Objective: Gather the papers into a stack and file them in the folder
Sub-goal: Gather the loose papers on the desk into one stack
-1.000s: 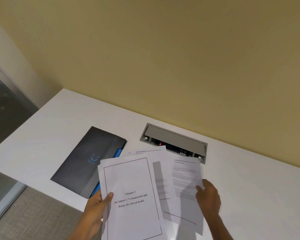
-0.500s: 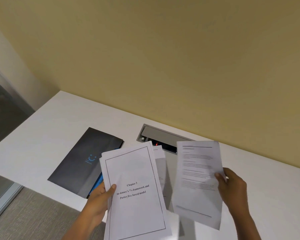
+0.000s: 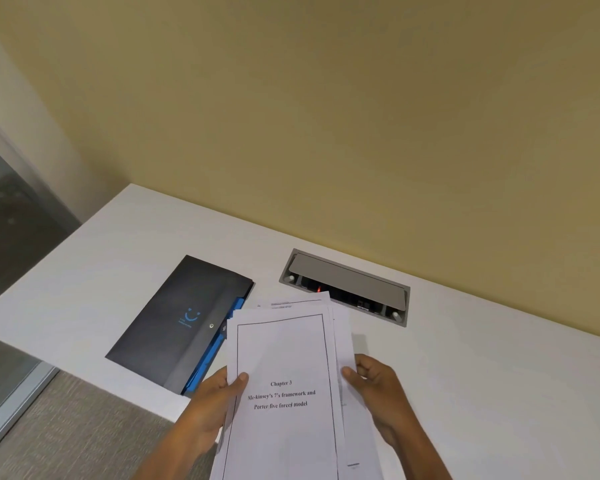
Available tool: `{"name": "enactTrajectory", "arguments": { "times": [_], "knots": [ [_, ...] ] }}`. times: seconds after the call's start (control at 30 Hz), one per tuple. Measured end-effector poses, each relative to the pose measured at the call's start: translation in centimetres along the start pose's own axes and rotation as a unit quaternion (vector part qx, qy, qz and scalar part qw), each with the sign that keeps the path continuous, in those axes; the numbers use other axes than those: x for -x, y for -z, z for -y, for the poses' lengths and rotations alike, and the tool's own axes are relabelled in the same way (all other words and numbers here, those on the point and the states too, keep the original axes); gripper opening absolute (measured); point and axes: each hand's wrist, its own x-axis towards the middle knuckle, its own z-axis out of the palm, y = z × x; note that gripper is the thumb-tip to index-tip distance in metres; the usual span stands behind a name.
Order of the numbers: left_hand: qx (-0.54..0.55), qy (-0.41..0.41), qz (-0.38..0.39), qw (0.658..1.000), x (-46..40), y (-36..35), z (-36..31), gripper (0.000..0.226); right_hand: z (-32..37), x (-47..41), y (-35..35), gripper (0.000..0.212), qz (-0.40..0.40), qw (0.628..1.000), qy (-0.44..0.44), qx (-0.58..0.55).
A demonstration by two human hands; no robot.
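Since half a second ago, I am seeing the right hand (image 3: 378, 393) bringing its sheet back against the papers (image 3: 284, 393). Both hands are now gripping the uneven stack, left hand (image 3: 215, 407) thumb on top, above the table (image 3: 482, 393) beside the closed folder (image 3: 184, 323).

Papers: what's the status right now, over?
Left hand and right hand both grip the papers, edges uneven. Folder shut on desk. Nothing blocking.
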Motion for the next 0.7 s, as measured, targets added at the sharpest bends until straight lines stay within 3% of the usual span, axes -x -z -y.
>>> {"name": "enactTrajectory", "arguments": {
  "times": [0.23,0.37,0.47,0.53,0.57,0.7],
  "knots": [
    [-0.005,0.036,-0.01,0.999,0.4,-0.3,0.0,0.002,-0.8,-0.2,-2.7,0.03,0.083,0.995,-0.052,-0.001],
    [-0.027,0.011,-0.036,0.999,0.1,0.5,1.0,0.011,-0.5,-1.1,-3.1,0.022,0.139,0.986,-0.09,-0.009],
    [-0.035,-0.01,-0.085,0.996,-0.2,1.7,2.3,0.017,0.2,-3.9,-2.8,0.028,0.099,0.99,-0.086,0.058],
    [-0.031,-0.01,-0.11,0.993,-0.4,2.5,3.0,0.017,-0.3,-7.4,-2.4,0.018,0.038,0.981,-0.027,0.186],
    [-0.029,-0.011,-0.12,0.992,-0.4,2.8,3.3,0.018,-0.5,-9.2,-2.2,0.023,0.02,0.966,0.007,0.258],
    [-0.023,0.0,-0.13,0.991,-0.7,5.0,5.0,0.023,-0.8,-15.8,-1.7,0.078,0.033,0.902,0.055,0.428]
  ]
}}
